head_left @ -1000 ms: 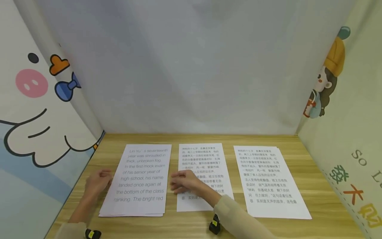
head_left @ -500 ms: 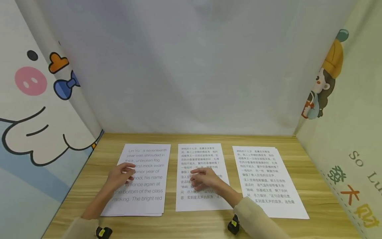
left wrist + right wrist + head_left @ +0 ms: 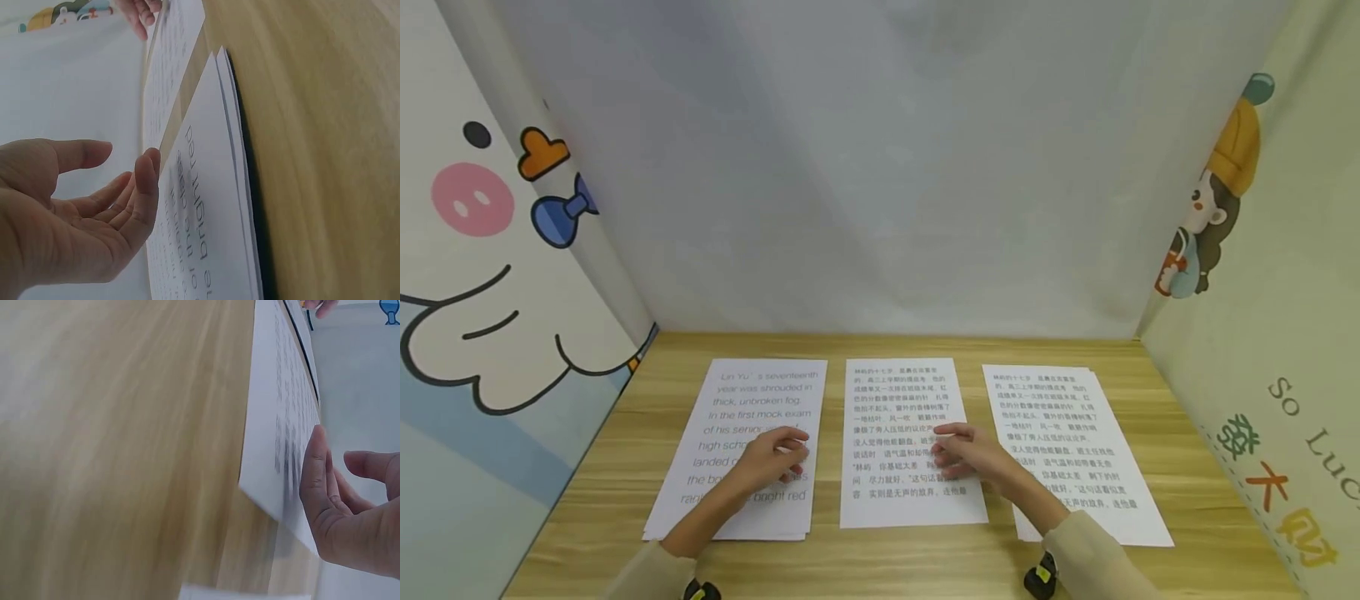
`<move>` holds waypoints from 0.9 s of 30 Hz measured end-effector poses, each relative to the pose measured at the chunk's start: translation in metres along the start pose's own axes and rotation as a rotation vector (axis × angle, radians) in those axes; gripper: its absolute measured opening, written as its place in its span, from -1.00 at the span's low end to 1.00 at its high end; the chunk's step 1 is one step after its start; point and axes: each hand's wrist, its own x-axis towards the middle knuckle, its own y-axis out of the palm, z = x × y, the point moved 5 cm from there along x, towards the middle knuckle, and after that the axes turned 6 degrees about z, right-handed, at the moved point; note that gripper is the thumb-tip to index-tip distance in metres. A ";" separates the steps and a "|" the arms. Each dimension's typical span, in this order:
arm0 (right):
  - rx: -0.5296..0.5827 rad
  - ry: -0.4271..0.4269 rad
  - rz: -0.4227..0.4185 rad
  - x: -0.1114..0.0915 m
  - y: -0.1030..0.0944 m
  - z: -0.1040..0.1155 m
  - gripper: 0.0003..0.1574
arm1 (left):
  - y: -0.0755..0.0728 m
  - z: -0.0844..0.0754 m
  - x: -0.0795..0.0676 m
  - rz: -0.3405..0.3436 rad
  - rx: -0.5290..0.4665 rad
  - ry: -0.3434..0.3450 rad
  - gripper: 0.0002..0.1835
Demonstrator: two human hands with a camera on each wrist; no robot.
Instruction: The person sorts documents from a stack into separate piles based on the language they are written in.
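Three lots of printed white paper lie in a row on the wooden table. On the left is a stack of sheets with large English text [image 3: 760,400]; its layered edges show in the left wrist view. A sheet with Chinese text [image 3: 898,508] lies in the middle, and a Chinese-text stack [image 3: 1052,417] is at the right. My left hand [image 3: 767,460] hovers over the English stack, fingers loosely bent, holding nothing. Over the right edge of the middle sheet, my right hand [image 3: 981,457] hangs with relaxed fingers and an empty palm [image 3: 359,537].
The wooden table [image 3: 827,575] ends at a pale back wall [image 3: 880,183]. Cartoon-printed panels stand at the left [image 3: 475,333] and right [image 3: 1262,333]. A small black device [image 3: 1041,575] sits at the right wrist.
Both hands have moved rightward. The left went from beside the English stack to over it; the right crossed the middle sheet to its right edge. The papers stay in place.
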 end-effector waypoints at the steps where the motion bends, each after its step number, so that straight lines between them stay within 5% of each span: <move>1: -0.006 0.006 -0.013 -0.003 -0.004 -0.001 -0.42 | 0.005 -0.001 0.001 0.012 -0.007 -0.004 -0.59; 11: -0.019 0.021 -0.068 -0.024 -0.029 -0.008 -0.29 | 0.040 -0.008 0.002 0.098 -0.007 -0.014 -0.43; 27: 0.037 0.056 -0.059 -0.026 -0.030 -0.015 -0.31 | 0.051 -0.017 0.004 0.126 -0.077 -0.088 -0.40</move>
